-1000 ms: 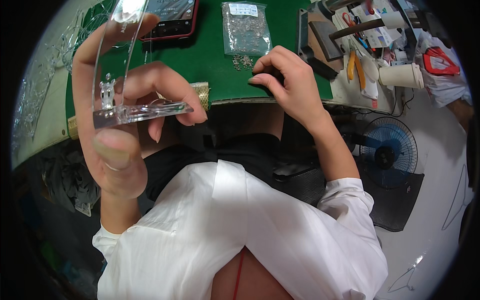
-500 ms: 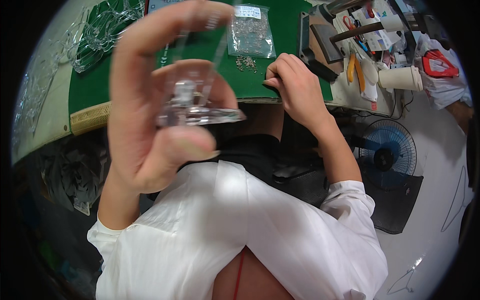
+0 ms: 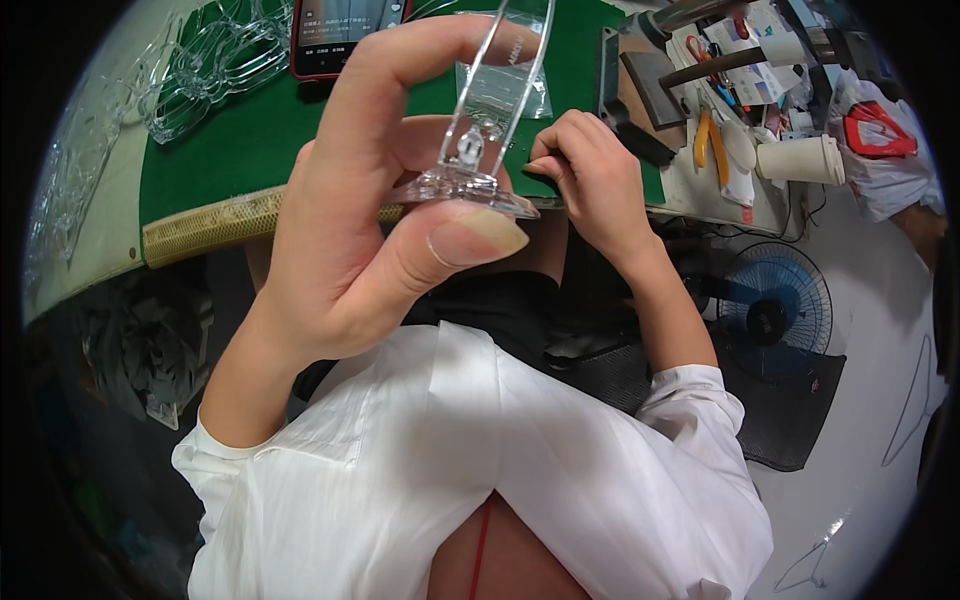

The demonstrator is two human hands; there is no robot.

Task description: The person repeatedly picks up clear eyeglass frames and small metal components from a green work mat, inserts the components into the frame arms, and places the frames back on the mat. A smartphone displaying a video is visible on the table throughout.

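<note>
- My left hand (image 3: pixel 350 230) holds a clear plastic piece (image 3: pixel 468 182); my thumb lies along its base, and my forefinger arches up to its tall upright part;
- that piece is nearest the camera, overlapping the near edge of the green mat (image 3: pixel 235 160), left of my other hand;
- my right hand (image 3: pixel 598 175) is curled narrow by the mat's near edge, thumb drawn in to the forefinger; I cannot tell whether anything is pinched there;
- a clear plastic bag (image 3: pixel 541 106) lies beyond, partly hidden behind the piece;
- a phone (image 3: pixel 345 42) with a lit screen lies on the mat's far side; tangled clear pieces (image 3: pixel 205 95) are to its left;
- yellow-handled pliers (image 3: pixel 702 140) and a pale cup (image 3: pixel 800 158) are off to my right.
</note>
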